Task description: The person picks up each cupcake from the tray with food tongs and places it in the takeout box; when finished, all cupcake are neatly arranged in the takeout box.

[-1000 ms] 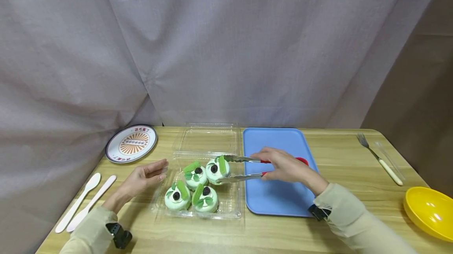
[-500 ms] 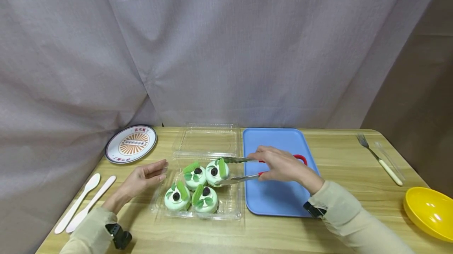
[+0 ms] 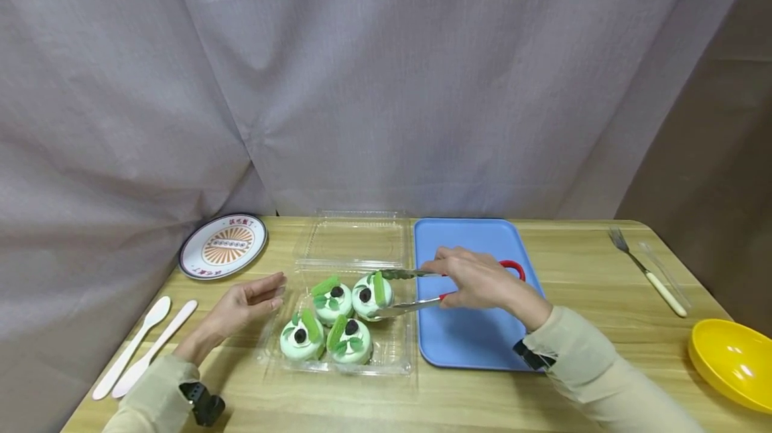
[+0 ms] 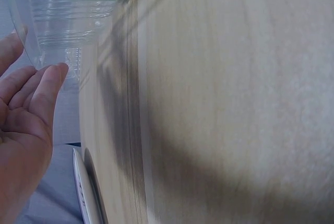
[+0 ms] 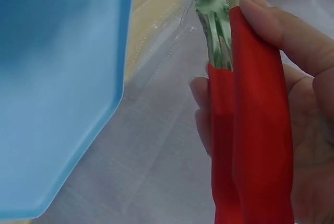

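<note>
My right hand [image 3: 473, 279] grips red-handled metal tongs [image 5: 261, 109], thumb on one handle and fingers on the other. The tong tips lie on either side of the back right cupcake [image 3: 372, 302], which has pale green frosting, a dark berry and green leaves. Several such cupcakes sit together in a clear plastic container [image 3: 392, 346], its lid [image 3: 352, 242] folded back behind it. At the container's left side, my left hand [image 3: 244, 302] has its fingers extended. In the left wrist view, those fingertips [image 4: 52, 75] are right at the clear wall.
A blue tray [image 3: 476, 339] lies right of the container, under my right hand. A patterned plate [image 3: 205, 252] stands at the back left, with two white spoon-like utensils [image 3: 135, 346] before it. A fork [image 3: 654, 279] and a yellow bowl [image 3: 732, 366] are at the right.
My right hand and the tongs have shifted slightly left, bringing the tong tips further along the back right cupcake. My left hand has stayed at the container's side.
</note>
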Tool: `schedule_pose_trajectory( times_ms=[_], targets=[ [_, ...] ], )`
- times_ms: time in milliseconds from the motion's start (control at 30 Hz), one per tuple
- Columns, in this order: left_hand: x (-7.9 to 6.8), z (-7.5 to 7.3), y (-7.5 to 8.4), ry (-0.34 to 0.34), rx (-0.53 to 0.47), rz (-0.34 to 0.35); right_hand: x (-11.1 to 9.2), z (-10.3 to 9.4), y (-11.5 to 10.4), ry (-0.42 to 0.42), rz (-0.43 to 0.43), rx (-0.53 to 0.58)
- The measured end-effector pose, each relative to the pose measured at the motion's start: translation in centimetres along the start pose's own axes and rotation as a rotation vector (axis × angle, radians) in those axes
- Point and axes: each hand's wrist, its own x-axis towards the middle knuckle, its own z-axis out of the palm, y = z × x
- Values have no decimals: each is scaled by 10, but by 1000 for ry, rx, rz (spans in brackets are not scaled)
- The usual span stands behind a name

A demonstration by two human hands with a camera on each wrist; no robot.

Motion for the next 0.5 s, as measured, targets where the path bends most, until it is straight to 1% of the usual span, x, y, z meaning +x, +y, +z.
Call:
schedule_pose_trajectory(
  times_ms=[100,267,500],
  targets=[
    [1,0,0,-3,6,2,1,0,-2,-5,-6,-5],
    [0,0,-1,-4,-10,-4,1,0,-3,-10,2,-12],
    [-1,-1,-1,-6,-2,1,2,-1,-5,-22,15,-16]
  ],
)
